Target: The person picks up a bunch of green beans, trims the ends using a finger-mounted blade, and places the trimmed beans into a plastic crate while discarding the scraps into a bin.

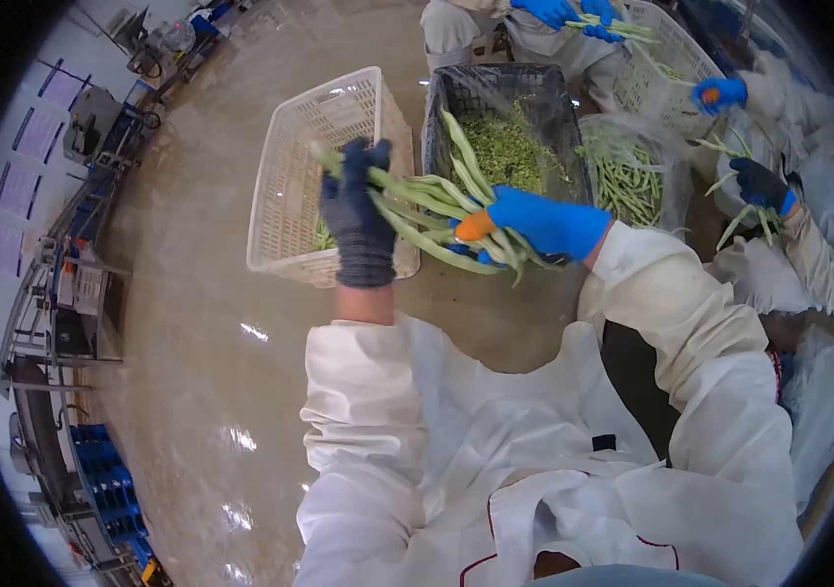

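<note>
Both hands grip one bunch of beans [436, 210]: the left hand [358, 220], in a dark knit glove, is closed around one end of the bunch, and the right hand [544, 225], in a blue glove with an orange thumb tip, is closed around the other end. The beans are held in the air above the gap between two crates.

Below is a wet, shiny tan floor [202, 323]. At the left edge stand metal machines [94, 127] and stacked blue crates [109, 479].

A white crate [285, 210] sits tilted under the left hand, with a few beans at its bottom. Just beside it, a black crate [456, 88] lined with clear plastic holds green trimmings. Farther right, a clear bag [632, 176] holds a heap of beans. Co-workers in white coats and blue gloves [720, 95] handle beans near a second white crate [676, 54].
</note>
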Available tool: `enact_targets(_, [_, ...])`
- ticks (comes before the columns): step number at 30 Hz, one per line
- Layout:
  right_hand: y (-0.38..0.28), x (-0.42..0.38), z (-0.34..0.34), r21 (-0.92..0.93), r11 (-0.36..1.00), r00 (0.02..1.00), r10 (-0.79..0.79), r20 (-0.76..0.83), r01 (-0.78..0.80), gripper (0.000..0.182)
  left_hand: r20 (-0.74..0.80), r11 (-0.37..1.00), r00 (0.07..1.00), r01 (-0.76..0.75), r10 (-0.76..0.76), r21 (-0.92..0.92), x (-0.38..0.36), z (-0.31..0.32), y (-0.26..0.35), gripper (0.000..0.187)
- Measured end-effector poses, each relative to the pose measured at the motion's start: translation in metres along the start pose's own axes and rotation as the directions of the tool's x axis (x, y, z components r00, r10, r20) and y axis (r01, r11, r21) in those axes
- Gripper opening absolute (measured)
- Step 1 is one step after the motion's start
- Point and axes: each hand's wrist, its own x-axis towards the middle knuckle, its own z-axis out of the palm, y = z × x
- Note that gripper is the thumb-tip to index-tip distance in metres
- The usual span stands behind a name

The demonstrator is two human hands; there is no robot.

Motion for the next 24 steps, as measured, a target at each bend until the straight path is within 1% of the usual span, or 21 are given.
enact_targets(2, [-0.002,-0.008,-0.012,-0.119,0.993,0.999,0.031,0.041,-0.026,0.031,-0.044,0.968,0.999,-0.015,0.004,-0.250,0.021,-0.025,0.009,0.021])
enact_targets(4, [0.006,-0.009,-0.033,-0.190,0.980,0.998,0.056,0.019,-0.052,0.029,-0.038,0.926,0.997,-0.081,0.072,-0.368,0.045,-0.066,0.019,0.015])
enact_targets(5, [0.004,-0.012,-0.044,-0.212,0.974,0.997,0.080,-0.004,-0.079,0.029,-0.168,0.927,0.983,-0.128,0.072,-0.352,0.044,-0.068,0.031,0.011])
enact_targets(6, [0.002,-0.014,-0.050,-0.234,0.966,0.994,0.104,-0.027,-0.107,0.028,-0.227,0.921,0.966,-0.197,0.124,-0.337,0.045,-0.075,0.037,0.009])
enact_targets(8, [0.004,-0.016,-0.050,-0.060,0.989,0.982,-0.140,-0.125,0.134,0.032,-0.189,0.986,0.979,-0.107,0.082,-0.128,0.045,-0.087,0.037,0.010])
enact_targets(10, [-0.002,-0.010,-0.058,-0.066,0.980,0.938,-0.201,-0.283,0.190,0.033,-0.040,0.995,0.994,0.103,-0.103,-0.015,0.035,-0.070,0.026,0.014])
enact_targets(11, [-0.003,-0.006,-0.050,0.029,0.941,0.885,-0.307,-0.351,0.338,0.034,0.028,0.986,0.989,0.143,-0.146,0.085,0.024,-0.057,0.015,0.018])
enact_targets(12, [0.001,0.004,-0.053,0.054,0.935,0.906,-0.324,-0.271,0.351,0.036,0.090,0.966,0.976,0.177,-0.196,0.187,0.012,-0.039,0.004,0.023])
enact_targets(13, [0.012,0.017,-0.060,0.081,0.930,0.921,-0.338,-0.192,0.358,0.038,0.051,0.943,0.957,0.269,-0.284,0.198,0.007,-0.026,-0.015,0.023])
enact_targets(14, [0.017,0.024,-0.064,0.108,0.925,0.929,-0.352,-0.115,0.364,0.041,0.173,0.952,0.936,0.305,-0.306,0.029,-0.009,-0.007,-0.022,0.024])
enact_targets(16, [0.018,0.025,-0.005,0.000,0.856,0.841,-0.509,-0.184,0.517,0.056,0.201,0.936,0.933,0.327,-0.298,-0.128,-0.018,0.014,-0.036,0.025])
enact_targets(17, [0.022,0.027,0.020,0.027,0.737,0.721,-0.653,-0.233,0.676,0.060,0.218,0.958,0.939,0.283,-0.267,-0.046,-0.018,0.013,-0.040,0.026])
enact_targets(19, [0.019,0.029,0.013,-0.201,0.856,0.848,-0.508,-0.152,0.477,0.060,0.256,0.976,0.944,0.181,-0.207,0.121,-0.017,0.009,-0.046,0.028])
enact_targets(20, [0.018,0.030,0.011,-0.316,0.877,0.901,-0.416,-0.124,0.362,0.060,0.237,0.960,0.932,0.280,-0.275,0.013,-0.017,0.008,-0.050,0.028])
enact_targets(21, [0.005,0.018,0.015,-0.212,0.913,0.924,-0.372,-0.086,0.348,0.060,0.225,0.924,0.912,0.370,-0.342,-0.097,-0.016,0.011,-0.051,0.029])
enact_targets(22, [0.001,0.015,0.012,-0.268,0.919,0.943,-0.322,-0.081,0.291,0.057,0.222,0.870,0.887,0.448,-0.405,-0.205,-0.016,0.014,-0.051,0.030])
enact_targets(23, [-0.003,0.013,0.006,-0.322,0.918,0.959,-0.271,-0.078,0.233,0.054,0.315,0.972,0.919,0.228,-0.236,0.063,-0.021,0.013,-0.049,0.031])
enact_targets(24, [-0.004,0.013,-0.001,-0.373,0.912,0.973,-0.215,-0.079,0.171,0.051,0.397,0.958,0.916,-0.061,-0.057,0.280,-0.027,0.012,-0.045,0.034])
